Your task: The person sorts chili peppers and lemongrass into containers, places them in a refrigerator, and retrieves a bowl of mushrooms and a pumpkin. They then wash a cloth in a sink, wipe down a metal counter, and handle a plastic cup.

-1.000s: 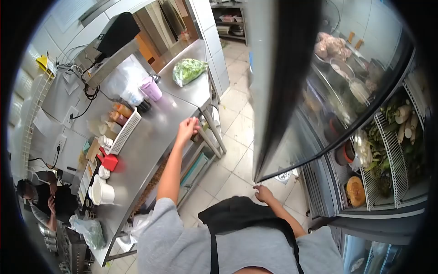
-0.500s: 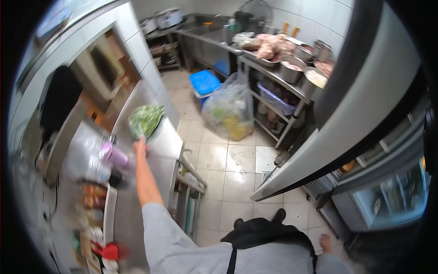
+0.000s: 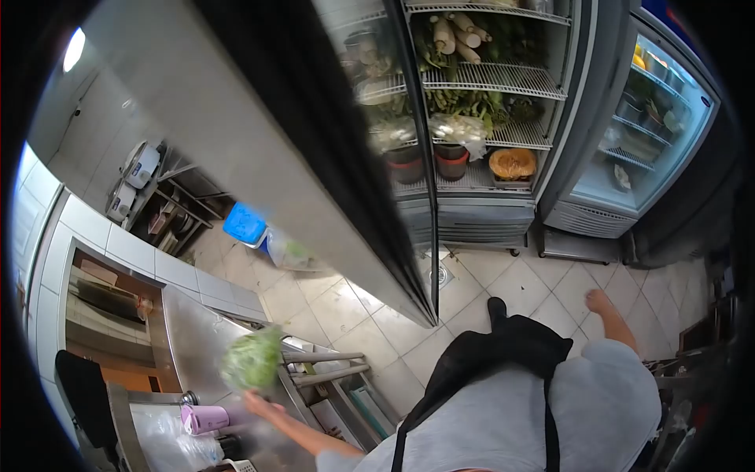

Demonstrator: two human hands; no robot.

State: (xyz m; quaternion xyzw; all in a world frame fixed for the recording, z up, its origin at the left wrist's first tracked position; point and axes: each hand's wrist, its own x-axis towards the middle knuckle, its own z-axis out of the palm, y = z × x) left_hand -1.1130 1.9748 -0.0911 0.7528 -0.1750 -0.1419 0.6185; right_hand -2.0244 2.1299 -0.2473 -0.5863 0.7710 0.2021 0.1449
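Observation:
My left hand [image 3: 263, 405] is closed on the gathered end of a clear plastic bag of green leafy vegetables [image 3: 253, 358]. The bag is blurred and appears over the steel counter [image 3: 189, 322], near its edge. A lilac pitcher [image 3: 204, 419] stands on the counter to the left of that hand. Away from my body on the right, my right hand [image 3: 602, 301] hangs over the floor, fingers curled in, with nothing visible in it.
A tall fridge door [image 3: 330, 197] stands open ahead of me. Fridge shelves hold white radishes [image 3: 460, 35], leafy greens and a cut pumpkin [image 3: 513, 164]. A second, lit fridge [image 3: 641, 126] is at right. A blue-lidded bin [image 3: 245, 223] stands on the tiled floor behind the door.
My view has swung right, bringing the fridge shelves into sight. My left hand still grips the bag, now nearer the counter's edge. My right hand has swung outward from my body.

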